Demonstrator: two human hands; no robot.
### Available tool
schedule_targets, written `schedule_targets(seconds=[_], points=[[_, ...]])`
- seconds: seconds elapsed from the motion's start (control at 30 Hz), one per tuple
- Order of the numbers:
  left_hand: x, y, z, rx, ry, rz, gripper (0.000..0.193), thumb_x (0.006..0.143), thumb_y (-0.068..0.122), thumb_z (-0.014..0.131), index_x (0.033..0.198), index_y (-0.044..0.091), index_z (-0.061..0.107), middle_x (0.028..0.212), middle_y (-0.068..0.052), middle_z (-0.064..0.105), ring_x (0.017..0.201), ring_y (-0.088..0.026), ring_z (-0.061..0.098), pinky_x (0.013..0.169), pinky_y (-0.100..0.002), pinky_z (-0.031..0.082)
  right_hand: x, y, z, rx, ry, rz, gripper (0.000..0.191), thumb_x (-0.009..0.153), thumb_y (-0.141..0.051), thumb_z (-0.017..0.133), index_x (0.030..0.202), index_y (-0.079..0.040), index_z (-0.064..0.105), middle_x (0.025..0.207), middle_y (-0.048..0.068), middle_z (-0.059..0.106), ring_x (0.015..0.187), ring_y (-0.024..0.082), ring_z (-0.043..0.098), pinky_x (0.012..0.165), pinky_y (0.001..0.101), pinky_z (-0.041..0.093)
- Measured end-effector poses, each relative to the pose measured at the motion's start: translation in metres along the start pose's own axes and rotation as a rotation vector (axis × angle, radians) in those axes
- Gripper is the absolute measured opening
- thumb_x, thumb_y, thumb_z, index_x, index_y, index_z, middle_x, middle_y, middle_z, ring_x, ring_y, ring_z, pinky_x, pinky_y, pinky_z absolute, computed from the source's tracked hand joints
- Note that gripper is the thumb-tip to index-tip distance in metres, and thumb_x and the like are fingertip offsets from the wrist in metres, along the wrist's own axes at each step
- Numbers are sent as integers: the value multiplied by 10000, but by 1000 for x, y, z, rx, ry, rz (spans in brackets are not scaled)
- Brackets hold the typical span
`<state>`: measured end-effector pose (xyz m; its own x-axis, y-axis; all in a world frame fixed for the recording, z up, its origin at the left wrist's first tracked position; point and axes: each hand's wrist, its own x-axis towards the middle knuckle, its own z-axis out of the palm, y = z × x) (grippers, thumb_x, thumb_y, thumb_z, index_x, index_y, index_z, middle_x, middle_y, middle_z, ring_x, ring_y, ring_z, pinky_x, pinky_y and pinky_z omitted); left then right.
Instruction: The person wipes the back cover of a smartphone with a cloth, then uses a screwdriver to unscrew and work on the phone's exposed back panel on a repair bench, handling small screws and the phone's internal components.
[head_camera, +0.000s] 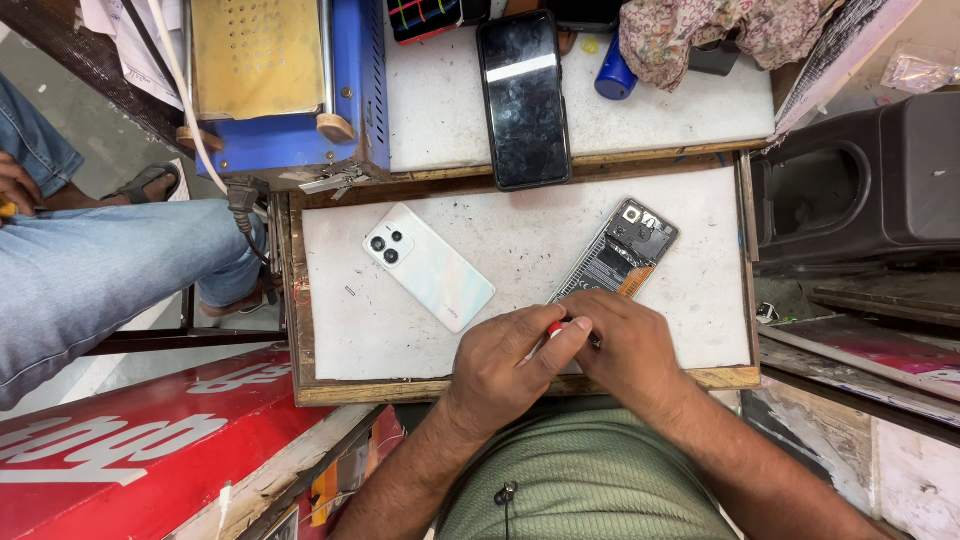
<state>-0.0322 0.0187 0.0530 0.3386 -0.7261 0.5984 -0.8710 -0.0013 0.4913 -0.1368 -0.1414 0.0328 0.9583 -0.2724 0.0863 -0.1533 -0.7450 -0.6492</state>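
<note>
An opened phone (620, 252) with its back removed lies tilted on the white work board (500, 230), circuit parts showing. My left hand (505, 362) and my right hand (628, 345) meet over its lower end near the board's front edge. Between the fingers shows a small red-handled tool (556, 327); both hands pinch it, its tip hidden. The phone's white back cover (428, 265) with camera rings lies to the left of my hands.
A black phone (524, 98) lies face up on the upper shelf beside a blue machine (290, 85). Patterned cloth (720, 35) sits at the back right. Another person's jeans-clad leg (100, 280) is at the left; a dark plastic case (860, 180) at the right.
</note>
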Motion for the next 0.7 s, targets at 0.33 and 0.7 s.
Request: schedule_targets(seconds=[0.33, 0.7], points=[[-7, -12, 5, -119, 49, -37, 396, 970, 8, 739, 1316, 105, 572, 1119, -125, 711, 981, -247, 754, 790, -344, 658, 15, 13, -13, 116, -173, -50, 251, 803, -150, 789, 1028, -81, 703, 995, 65, 746, 836, 214, 746, 716, 331, 610], [-16, -18, 17, -587, 324, -355, 636, 1048, -35, 663, 1540, 115, 289, 1196, -180, 722, 1074, -258, 770, 930, -357, 676, 5, 36, 6, 811, -202, 242, 91, 1054, -135, 528, 1045, -54, 570, 906, 30, 630, 675, 61, 534, 591, 222, 496]])
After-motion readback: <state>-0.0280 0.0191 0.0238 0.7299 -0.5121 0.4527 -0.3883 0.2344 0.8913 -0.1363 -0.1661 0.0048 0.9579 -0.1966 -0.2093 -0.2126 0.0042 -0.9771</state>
